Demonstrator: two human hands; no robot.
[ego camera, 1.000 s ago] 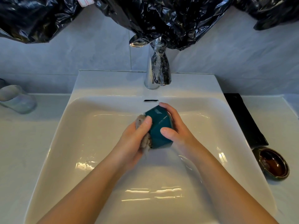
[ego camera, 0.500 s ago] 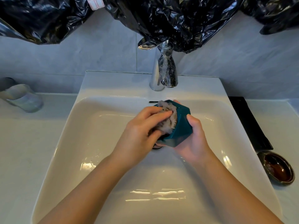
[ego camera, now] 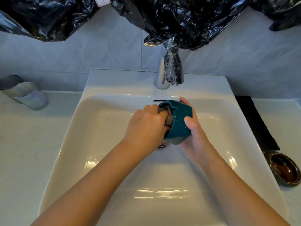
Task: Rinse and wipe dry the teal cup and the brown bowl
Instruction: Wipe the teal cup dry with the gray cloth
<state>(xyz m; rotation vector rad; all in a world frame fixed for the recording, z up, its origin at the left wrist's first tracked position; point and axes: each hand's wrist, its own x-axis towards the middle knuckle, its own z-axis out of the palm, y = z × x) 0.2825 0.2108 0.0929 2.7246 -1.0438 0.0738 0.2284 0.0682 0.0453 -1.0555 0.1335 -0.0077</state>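
Note:
Over the white sink (ego camera: 101, 160) my right hand (ego camera: 193, 132) grips the faceted teal cup (ego camera: 179, 124), tipped on its side with its mouth facing left. My left hand (ego camera: 146, 128) pushes a grey cloth (ego camera: 168, 119) into the cup's mouth, fingers curled round the cloth and partly hidden inside. The brown glazed bowl (ego camera: 283, 168) sits upright on the counter at the right, apart from both hands.
A chrome tap (ego camera: 164, 74) wrapped in plastic stands behind the basin; no water is visible. Black plastic sheeting (ego camera: 179, 17) hangs above. A clear glass (ego camera: 27, 95) stands on the left counter. A black flat object (ego camera: 255, 123) lies along the sink's right edge.
The cup has turned so that its mouth faces left, and my left hand has moved the cloth from the cup's outside into its mouth. The view has shifted slightly.

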